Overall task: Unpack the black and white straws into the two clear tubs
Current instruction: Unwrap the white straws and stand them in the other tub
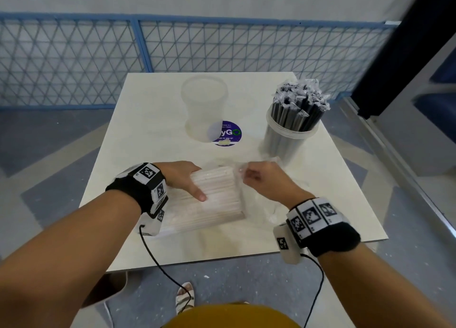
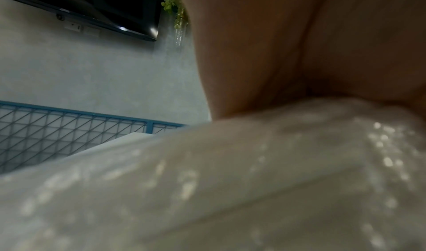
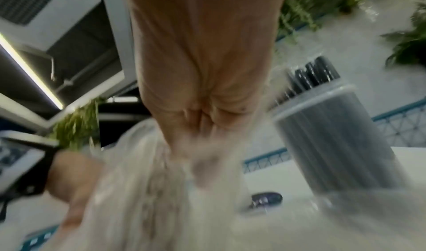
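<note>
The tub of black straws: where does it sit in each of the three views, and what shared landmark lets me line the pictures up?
Head: the tub of black straws stands at the table's far right, beyond the right hand.
Left wrist: not in it; only the white straw pack and the left hand show up close.
Right wrist: right of centre, blurred.
Shared landmark: the blue mesh fence.

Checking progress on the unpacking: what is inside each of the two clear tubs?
The right clear tub is packed with upright wrapped black straws. The left clear tub looks empty. Its base partly covers a round purple sticker, blurring the print.
</note>
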A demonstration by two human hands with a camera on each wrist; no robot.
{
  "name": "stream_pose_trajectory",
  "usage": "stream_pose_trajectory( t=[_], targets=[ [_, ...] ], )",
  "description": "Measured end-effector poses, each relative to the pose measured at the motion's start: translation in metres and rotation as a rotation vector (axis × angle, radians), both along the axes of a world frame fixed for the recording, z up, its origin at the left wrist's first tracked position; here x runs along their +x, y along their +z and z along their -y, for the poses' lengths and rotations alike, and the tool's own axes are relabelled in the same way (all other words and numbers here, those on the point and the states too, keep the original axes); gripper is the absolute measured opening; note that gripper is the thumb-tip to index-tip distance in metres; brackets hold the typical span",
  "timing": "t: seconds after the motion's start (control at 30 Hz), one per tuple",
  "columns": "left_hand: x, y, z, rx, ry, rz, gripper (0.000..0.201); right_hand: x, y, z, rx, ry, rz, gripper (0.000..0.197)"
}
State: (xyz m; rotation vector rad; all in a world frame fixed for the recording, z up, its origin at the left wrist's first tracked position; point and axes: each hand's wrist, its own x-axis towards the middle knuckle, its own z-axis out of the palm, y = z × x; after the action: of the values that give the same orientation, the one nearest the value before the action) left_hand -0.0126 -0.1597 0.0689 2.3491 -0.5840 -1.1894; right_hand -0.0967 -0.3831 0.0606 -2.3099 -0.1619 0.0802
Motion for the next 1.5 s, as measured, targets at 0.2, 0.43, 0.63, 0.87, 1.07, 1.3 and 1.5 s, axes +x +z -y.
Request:
stream_pose_trajectory(
  t=[0.2, 0.43, 0.63, 0.87, 1.07, 1.3, 1.5],
  targets=[
    [0.002, 0.000, -0.002, 0.033, -0.125, 0.039, 0.046, 0.000, -0.014, -0.010, 0.376, 0.048, -0.154, 0.034],
    [-0.004, -0.006, 0.002, -0.068, -0.088, 0.230, 0.055, 0.008, -0.017, -0.015, 0.395, 0.017, -0.170, 0.039],
    [-0.018, -0.036, 0.006, -0.309, 0.055, 0.522, 0.076, 0.020, -0.023, -0.028, 0.290, -0.105, 0.013, 0.031],
    [-0.018, -0.045, 0.015, -0.413, 0.231, 0.530, 0.071, 0.021, -0.025, -0.035, 0.323, -0.113, 0.025, 0.026],
    [-0.016, -0.043, 0.020, -0.523, 0.257, 0.617, 0.044, 0.027, -0.033, -0.040, 0.350, -0.195, 0.138, 0.008],
    [-0.010, -0.042, 0.018, -0.527, 0.281, 0.654, 0.007, 0.026, -0.039, -0.028, 0.248, -0.216, 0.121, 0.012],
    [-0.011, -0.045, 0.009, -0.612, 0.383, 0.511, 0.013, 0.022, -0.026, -0.007, 0.289, -0.281, 0.106, 0.009]
  ],
)
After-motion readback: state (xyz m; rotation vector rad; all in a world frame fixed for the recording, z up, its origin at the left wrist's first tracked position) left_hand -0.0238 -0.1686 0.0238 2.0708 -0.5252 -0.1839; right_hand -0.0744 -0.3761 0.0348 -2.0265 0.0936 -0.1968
